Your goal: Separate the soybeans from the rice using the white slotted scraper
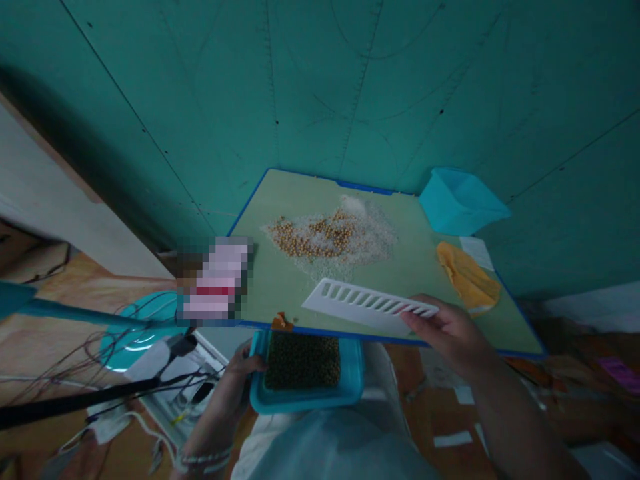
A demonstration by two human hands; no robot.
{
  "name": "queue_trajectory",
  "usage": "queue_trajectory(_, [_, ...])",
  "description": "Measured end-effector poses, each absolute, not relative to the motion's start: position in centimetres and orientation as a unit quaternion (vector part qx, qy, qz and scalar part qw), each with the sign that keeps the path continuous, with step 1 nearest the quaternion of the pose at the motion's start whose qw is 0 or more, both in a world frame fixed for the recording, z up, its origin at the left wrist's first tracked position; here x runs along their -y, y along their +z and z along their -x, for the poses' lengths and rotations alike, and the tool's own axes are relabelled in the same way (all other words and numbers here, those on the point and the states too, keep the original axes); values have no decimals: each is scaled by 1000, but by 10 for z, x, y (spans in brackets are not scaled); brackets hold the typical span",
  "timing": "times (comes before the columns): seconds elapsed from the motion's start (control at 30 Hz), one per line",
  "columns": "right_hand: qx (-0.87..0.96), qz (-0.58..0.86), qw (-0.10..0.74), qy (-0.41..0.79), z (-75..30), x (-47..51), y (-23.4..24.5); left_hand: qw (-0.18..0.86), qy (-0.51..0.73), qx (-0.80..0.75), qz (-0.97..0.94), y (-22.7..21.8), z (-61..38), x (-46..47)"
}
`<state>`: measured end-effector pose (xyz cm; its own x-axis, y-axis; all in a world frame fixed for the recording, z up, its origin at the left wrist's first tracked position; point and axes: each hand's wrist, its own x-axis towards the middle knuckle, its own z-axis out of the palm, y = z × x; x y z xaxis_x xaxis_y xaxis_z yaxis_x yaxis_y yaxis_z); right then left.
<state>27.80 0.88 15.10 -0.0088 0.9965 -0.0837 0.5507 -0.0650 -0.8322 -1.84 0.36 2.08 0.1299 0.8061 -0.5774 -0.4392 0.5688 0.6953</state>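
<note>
My left hand (241, 373) is closed on the left rim of a blue plastic tray (306, 403), its thumb over the edge. Small dark green beans (300, 363) fill the tray, with browner ones at the right. My right hand (445, 327) grips the right end of a white slotted plastic strip (360, 310), held low over the front of the green board (270, 287). Beyond the strip, yellowish beans (320, 237) lie spread among white grains (375, 233) on the board. The tray sits just below the board's front edge, above my lap.
A blue open container (460, 200) stands at the board's back right, near an orange cloth (467, 277) and a white paper (477, 253). A blurred pink item (220, 280) lies at the left edge. Cables and a blue stool (140, 330) are at lower left. A green wall (320, 87) rises behind.
</note>
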Motion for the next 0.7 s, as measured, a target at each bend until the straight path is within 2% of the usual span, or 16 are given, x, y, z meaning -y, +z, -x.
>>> queue_trajectory(0.17, [617, 620, 314, 369, -274, -9, 147, 730, 418, -511, -179, 26, 16, -5])
queue_trajectory(0.43, [661, 591, 272, 374, -264, -24, 145, 727, 423, -507, -188, 23, 17, -3])
queue_trajectory(0.7, [641, 587, 249, 427, -277, -19, 145, 731, 417, -511, -177, 21, 21, -3])
